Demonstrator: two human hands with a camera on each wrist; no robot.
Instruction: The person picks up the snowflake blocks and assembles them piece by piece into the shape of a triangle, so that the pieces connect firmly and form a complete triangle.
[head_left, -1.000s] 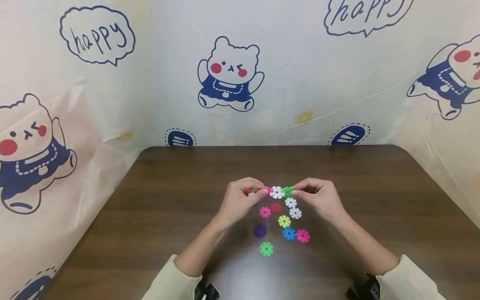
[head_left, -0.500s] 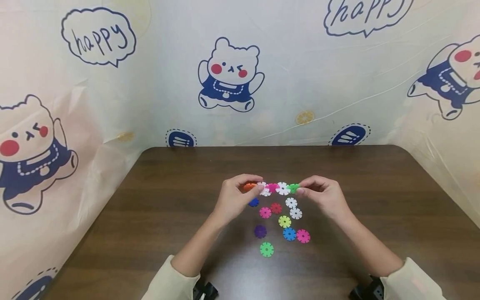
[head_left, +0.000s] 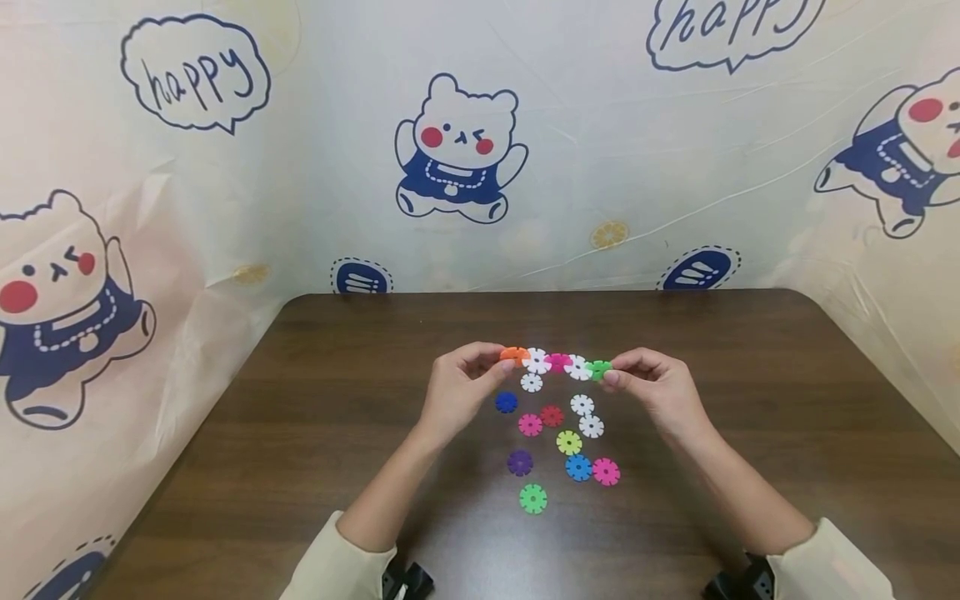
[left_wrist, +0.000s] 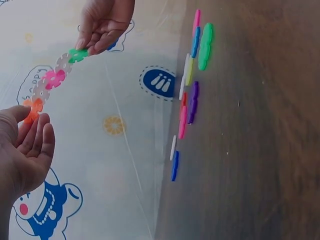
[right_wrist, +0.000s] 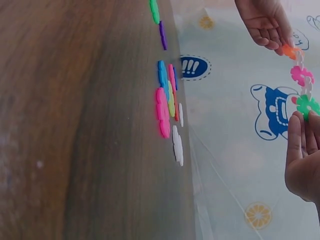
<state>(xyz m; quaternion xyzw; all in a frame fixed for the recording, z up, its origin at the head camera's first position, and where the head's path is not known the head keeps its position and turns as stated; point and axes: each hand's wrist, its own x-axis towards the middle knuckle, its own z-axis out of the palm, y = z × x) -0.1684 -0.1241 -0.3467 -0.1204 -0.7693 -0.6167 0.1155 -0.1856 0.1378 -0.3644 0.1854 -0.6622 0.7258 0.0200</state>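
Between the two hands stretches a chain of notched plastic discs, raised above the table. Its orange disc [head_left: 514, 356] is pinched between thumb and fingers of my left hand [head_left: 463, 387]. Beside it come a white disc [head_left: 536, 361], a pink disc [head_left: 558, 362] and a second white disc [head_left: 578, 367], linked edge to edge. The green disc [head_left: 598, 370] ends the chain on the right, where my right hand [head_left: 660, 392] pinches it. Both wrist views show the same chain, with the orange disc [left_wrist: 33, 109] and the green disc [right_wrist: 307, 107] at its ends.
Loose discs lie on the brown table [head_left: 337, 433] below the chain: a blue disc [head_left: 506, 402], a purple disc [head_left: 520, 462], a yellow disc [head_left: 568, 442], a light green disc [head_left: 533, 499] and several others. A patterned cloth [head_left: 570, 167] hangs behind the table.
The chain has risen away from the table and shifted slightly right. My left hand has slid outward from the pink disc to the orange end, uncovering the white and blue discs below. The right hand moved right.
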